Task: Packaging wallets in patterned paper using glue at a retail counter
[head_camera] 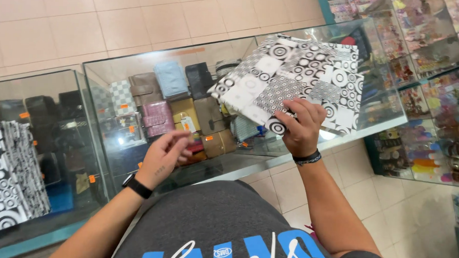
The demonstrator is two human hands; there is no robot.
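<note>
My right hand (302,127) grips the near edge of a folded sheet of black-and-white paper patterned with circles (292,80), holding it above the glass display counter (140,62). My left hand (163,154) hovers over the glass to the left of the sheet, fingers loosely curled and apart, holding nothing. A black band circles each wrist.
Under the glass lie several wallets and purses (159,98) in brown, blue, black and pink. More black-and-white patterned paper (9,177) rests on the counter at the far left. Glass shelves of small colourful goods (434,100) stand on the right. Beige tiled floor lies beyond.
</note>
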